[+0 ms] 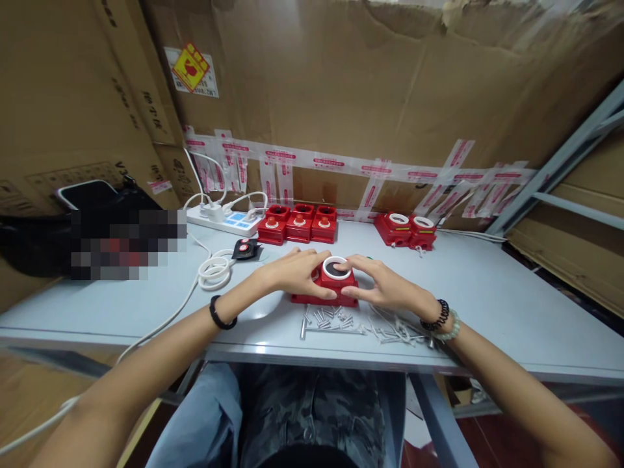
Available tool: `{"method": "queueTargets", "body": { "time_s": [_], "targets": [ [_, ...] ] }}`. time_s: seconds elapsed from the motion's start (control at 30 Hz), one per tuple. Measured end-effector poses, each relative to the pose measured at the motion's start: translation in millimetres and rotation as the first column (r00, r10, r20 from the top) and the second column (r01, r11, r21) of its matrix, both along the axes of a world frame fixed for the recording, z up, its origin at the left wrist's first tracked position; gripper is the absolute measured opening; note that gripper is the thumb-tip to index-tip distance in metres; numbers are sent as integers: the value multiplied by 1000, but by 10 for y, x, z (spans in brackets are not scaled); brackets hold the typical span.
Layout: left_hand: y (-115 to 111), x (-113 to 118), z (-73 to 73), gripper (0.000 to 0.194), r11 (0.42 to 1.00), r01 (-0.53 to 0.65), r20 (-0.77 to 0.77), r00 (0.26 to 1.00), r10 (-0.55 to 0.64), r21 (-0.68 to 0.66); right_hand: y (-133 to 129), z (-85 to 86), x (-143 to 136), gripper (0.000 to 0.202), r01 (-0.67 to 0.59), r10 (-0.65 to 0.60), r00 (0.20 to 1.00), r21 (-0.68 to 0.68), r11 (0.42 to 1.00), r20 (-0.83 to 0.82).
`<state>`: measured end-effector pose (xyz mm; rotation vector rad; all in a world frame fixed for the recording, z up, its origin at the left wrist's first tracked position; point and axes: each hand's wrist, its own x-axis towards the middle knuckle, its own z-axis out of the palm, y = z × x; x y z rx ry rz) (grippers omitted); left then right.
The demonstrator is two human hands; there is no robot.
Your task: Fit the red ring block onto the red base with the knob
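two hands are bearing on one red switch housing [325, 286] at the centre of the frame, on the grey tabletop [487, 292]. the left hand [292, 273] is cupping the housing's left side, fingers curled against it in a narrow grip; the right hand [377, 283] is closing on the right side, with one fingertip resting on the white ring [336, 268] that crowns the unit. both hands are touching the housing, neither is lifting it.

orientation: the housing is sitting flat on its base, the ring's dark opening facing straight up. its long axis is running left to right across the frame, roughly parallel to the tabletop's near edge.

hazards, as judged from this position:
- loose screws [331, 318] are lying just beside the housing's near edge, under both wrists; a sliding wrist is likely to scatter them or push them off the edge.
- uneven pressure on the ring could be seating it crooked or tipping the housing toward one hand.
- the white cable [214, 270], coiled at centre left, is trailing off the tabletop; a snag on the left forearm could be dragging the power strip [229, 221].
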<state>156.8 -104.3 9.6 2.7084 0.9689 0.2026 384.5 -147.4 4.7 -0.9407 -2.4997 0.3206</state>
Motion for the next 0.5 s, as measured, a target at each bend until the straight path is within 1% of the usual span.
{"method": "queueTargets", "body": {
  "time_s": [0.13, 0.23, 0.3, 0.37, 0.43, 0.5],
  "targets": [
    [-18, -10, -28, 62, 993, 3, 40, 999, -8, 121, -15, 11, 3, 38, 3, -4, 1000, -19, 1000, -8],
    [-73, 16, -41, 62, 985, 23, 112, 993, -42, 168, -23, 28, 7, 40, 16, -16, 1000, -34, 999, -3],
    [-101, 47, -58, 60, 988, 57, 173, 982, -82, 145, -28, 36, 12, 39, 23, -23, 1000, -37, 999, -2],
    [-107, 76, -77, 57, 992, 95, 204, 973, -111, 84, -33, 33, 15, 39, 30, -30, 1000, -31, 999, -2],
    [-98, 90, -88, 59, 993, 113, 202, 972, -118, 36, -40, 16, 12, 39, 32, -32, 999, -18, 999, -2],
    [-85, 89, -86, 63, 993, 113, 191, 975, -115, 21, -46, -5, 0, 38, 30, -30, 1000, -6, 1000, 2]
  ]
}}
